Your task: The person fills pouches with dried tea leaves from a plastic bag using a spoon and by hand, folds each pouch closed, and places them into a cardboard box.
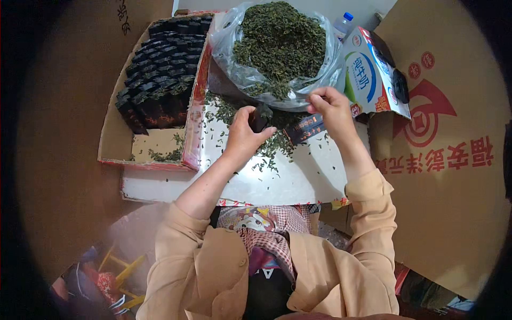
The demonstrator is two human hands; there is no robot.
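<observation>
My left hand [244, 140] is wrapped round a small black pouch [260, 118], held upright above the white work surface [224, 184]. My right hand [336, 111] is at the right front rim of a clear plastic bag [226, 42]. Its thumb and fingers are pinched together; what is between them, if anything, is too small to make out. Dried green tea leaves [282, 40] are heaped in the bag. Under the right forearm lies a flat dark packet with printing [306, 129]. Loose leaves [269, 160] are scattered between and below my hands.
At left, an open cardboard box [109, 136] holds rows of filled black pouches [165, 69], with loose leaves at its near end. A milk carton [368, 74] and a capped bottle [344, 25] stand at right. Large cardboard panels [448, 213] rise on both sides.
</observation>
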